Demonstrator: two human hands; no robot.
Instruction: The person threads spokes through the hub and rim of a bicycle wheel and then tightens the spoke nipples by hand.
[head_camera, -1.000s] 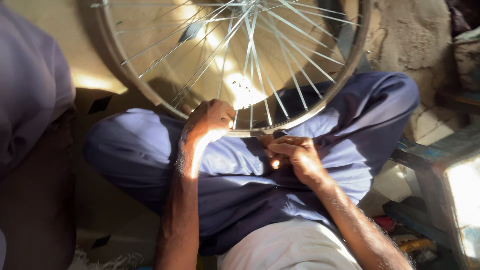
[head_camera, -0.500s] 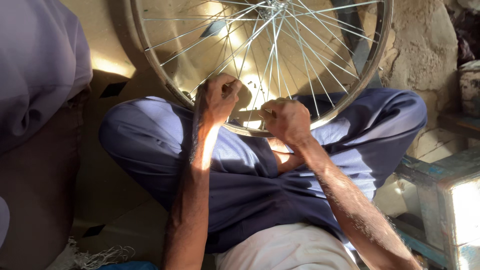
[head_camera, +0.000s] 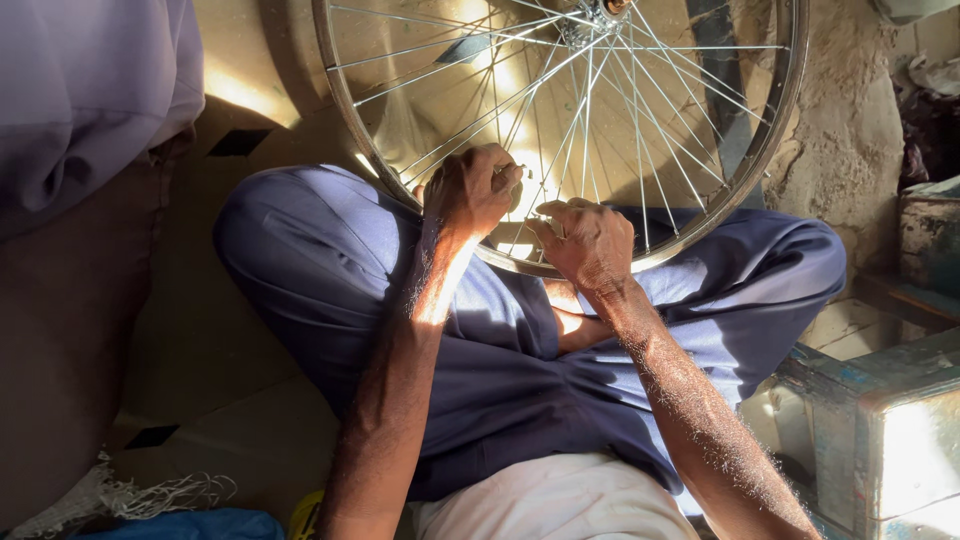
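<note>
Head view, from the bottom of the frame upward: a white cloth waist, then two crossed legs in dark blue trousers, and two bare forearms reaching up the frame from it. One silver spoked bicycle wheel with a metal rim stands on edge at the lap, its lower rim in the middle of the frame and its hub at the top edge.

Both hands meet at that lower rim. The left hand is curled into a fist, fingers closed around what seems to be a spoke just inside the rim; whether a small tool sits in the fist I cannot tell. The right hand lies just beside it, lower right, fingers bent and pinched at the rim; what they pinch is hidden. The two hands are about equally near the rim, and the spokes run from them up the frame toward the hub.

At the right edge sit weathered blue-green wooden boxes. Another person's pale lilac shirt fills the upper left. Beyond the wheel is a rough sunlit wall.
</note>
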